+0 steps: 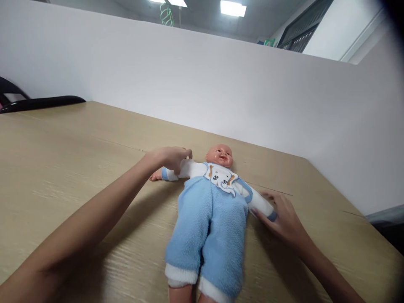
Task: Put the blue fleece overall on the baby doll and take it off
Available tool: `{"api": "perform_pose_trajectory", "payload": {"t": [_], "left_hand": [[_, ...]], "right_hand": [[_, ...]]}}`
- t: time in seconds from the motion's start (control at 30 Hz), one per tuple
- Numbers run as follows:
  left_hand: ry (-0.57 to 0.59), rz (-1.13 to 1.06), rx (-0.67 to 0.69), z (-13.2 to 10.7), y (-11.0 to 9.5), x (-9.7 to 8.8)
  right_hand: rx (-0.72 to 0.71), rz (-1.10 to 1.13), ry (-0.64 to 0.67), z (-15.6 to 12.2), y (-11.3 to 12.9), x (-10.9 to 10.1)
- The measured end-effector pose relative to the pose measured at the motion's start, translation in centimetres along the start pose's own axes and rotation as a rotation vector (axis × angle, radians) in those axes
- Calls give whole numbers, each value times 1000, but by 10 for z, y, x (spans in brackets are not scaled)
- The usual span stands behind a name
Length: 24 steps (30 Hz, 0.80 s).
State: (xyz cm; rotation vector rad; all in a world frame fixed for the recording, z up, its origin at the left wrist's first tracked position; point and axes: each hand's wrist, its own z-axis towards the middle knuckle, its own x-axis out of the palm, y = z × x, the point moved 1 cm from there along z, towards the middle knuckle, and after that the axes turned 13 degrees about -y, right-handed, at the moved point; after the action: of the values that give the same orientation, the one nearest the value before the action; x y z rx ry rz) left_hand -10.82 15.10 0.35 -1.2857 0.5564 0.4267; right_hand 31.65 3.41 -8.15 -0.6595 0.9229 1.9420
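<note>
Left grip (170,158) clasps the baby doll's (211,214) left sleeve on the bench (63,168); right grip (284,221) touches the other, closure unclear.

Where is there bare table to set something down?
Wide bare table left of the left hand, up to the black object; a strip between doll and white partition. Crowded by the right hand at the doll's sleeve.

fleecy cloth doll (210,219), matt wood-grain table (63,168)

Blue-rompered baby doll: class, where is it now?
Head view, centre: the plastic baby doll in a blue fleece romper lies face up on the light wooden table, its arms under the left hand and right hand.
</note>
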Motion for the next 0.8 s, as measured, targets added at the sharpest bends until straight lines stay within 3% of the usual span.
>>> {"api": "perform_pose_trajectory", "payload": {"t": [0.1, 0.23, 0.33, 0.43, 0.5, 0.63, 0.73, 0.8], "left_hand": [[42, 272, 230, -15, -39, 15], [53, 227, 554, -25, -86, 67], [33, 148, 685, -18, -99, 113], [72, 66, 676, -10, -96, 143], [97, -11, 698, -9, -93, 149], [116, -140, 836, -15, -94, 143], [89, -52, 901, -20, -95, 138], [46, 31, 921, -24, -94, 137]], "right_hand": [[119, 76, 80, -28, -19, -13], [231, 175, 98, -36, -25, -23], [313, 234, 80, -29, -22, -25], [414, 376, -24, -16, -15, -24], [478, 518, -93, -3, -10, -22], [579, 736, -155, 29, 4, -10], [600, 833, -167, 50, 18, 7], [535, 846, -159, 56, 29, 19]]}}
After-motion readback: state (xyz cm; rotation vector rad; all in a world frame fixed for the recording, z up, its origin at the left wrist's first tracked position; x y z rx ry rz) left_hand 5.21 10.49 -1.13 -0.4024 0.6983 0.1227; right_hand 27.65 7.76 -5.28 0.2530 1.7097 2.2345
